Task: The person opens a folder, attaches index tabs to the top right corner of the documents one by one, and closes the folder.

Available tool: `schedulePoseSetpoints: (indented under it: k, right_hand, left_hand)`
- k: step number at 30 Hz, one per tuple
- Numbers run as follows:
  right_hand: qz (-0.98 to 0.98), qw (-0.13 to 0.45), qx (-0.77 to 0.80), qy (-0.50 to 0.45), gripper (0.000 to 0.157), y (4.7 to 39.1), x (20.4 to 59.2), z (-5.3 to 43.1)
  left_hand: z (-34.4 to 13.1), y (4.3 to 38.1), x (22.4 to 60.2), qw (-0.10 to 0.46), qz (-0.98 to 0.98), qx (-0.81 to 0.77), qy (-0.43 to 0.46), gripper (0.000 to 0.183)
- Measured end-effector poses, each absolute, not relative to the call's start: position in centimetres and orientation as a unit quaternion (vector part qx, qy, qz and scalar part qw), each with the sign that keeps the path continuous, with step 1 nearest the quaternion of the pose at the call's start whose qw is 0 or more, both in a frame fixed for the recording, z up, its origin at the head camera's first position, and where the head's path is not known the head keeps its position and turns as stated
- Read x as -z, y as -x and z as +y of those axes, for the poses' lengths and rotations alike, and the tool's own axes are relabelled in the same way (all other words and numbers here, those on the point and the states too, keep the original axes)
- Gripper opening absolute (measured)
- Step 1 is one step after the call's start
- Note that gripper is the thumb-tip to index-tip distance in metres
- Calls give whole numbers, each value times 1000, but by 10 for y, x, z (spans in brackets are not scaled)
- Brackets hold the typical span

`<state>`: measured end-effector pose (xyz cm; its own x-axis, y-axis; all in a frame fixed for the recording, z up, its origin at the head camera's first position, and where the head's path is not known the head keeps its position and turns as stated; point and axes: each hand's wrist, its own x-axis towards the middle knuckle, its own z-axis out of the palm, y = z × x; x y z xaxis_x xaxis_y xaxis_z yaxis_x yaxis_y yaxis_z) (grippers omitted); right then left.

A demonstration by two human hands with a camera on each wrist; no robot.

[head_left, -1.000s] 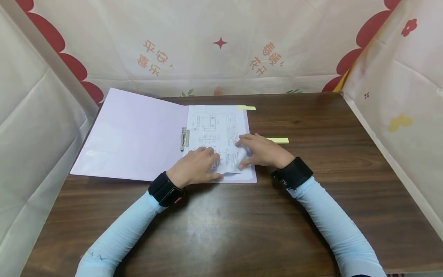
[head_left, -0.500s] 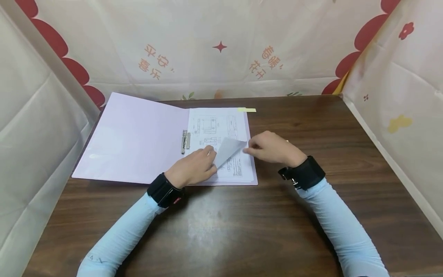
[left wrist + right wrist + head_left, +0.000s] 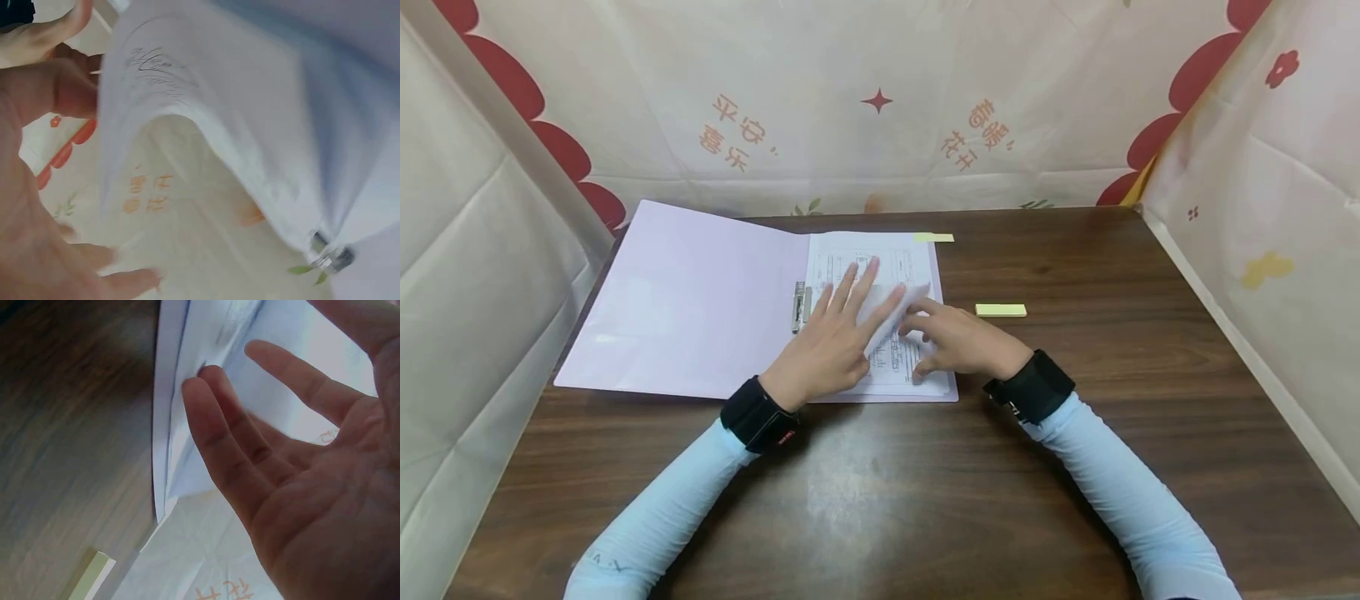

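Note:
A lilac folder [image 3: 700,304] lies open, with a metal clip [image 3: 799,308] near its spine and printed drawing sheets [image 3: 898,371] on its right side. The top sheet [image 3: 250,75] is lifted in a curve, and its raised corner shows between both hands in the head view. My left hand [image 3: 827,354] lies spread over the sheets, fingers straight and pointing away. At the right edge of the sheets is my right hand [image 3: 966,342], its fingers loosely bent and apart. In the right wrist view nothing shows between those fingers.
A yellow tab [image 3: 934,237] sticks out from the top right corner of the sheets. On the brown wooden table [image 3: 865,500] a yellow sticky-note pad [image 3: 1000,310] lies beyond the right hand. Printed cloth [image 3: 880,150] hangs at the back and sides.
The top sheet's lower corner has been turned up and leftward. My left fingers have spread forward over it. My right hand drew back to the right, then came back in over the edge.

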<state>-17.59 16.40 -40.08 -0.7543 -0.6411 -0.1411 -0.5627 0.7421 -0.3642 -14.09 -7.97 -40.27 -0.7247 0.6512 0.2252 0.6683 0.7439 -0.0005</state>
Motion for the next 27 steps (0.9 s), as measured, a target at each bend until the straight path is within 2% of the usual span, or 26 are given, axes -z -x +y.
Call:
schedulePoseSetpoints:
  k: [2, 6, 8, 14, 19, 24, 27]
  right_hand:
    - [924, 136, 157, 320, 76, 176, 403, 164]
    - [922, 137, 174, 317, 93, 177, 405, 164]
    - [921, 136, 180, 318, 97, 178, 405, 164]
    - [923, 146, 167, 314, 89, 180, 407, 163]
    - [928, 149, 164, 298, 87, 181, 409, 163]
    - [930, 154, 165, 291, 86, 181, 408, 164]
    - [931, 157, 164, 287, 84, 180, 409, 165]
  left_hand:
    - [-78, 135, 401, 152, -917, -15, 368, 92]
    - [-72, 121, 399, 194, -903, -89, 374, 44]
    - [-68, 117, 399, 211, -899, -103, 369, 30]
    - [-65, 113, 395, 294, -902, -146, 281, 19]
    - [-67, 115, 388, 343, -897, -175, 217, 34]
    - [-70, 116, 388, 310, -896, -211, 238, 52]
    - [-73, 117, 390, 250, -899, -211, 291, 38]
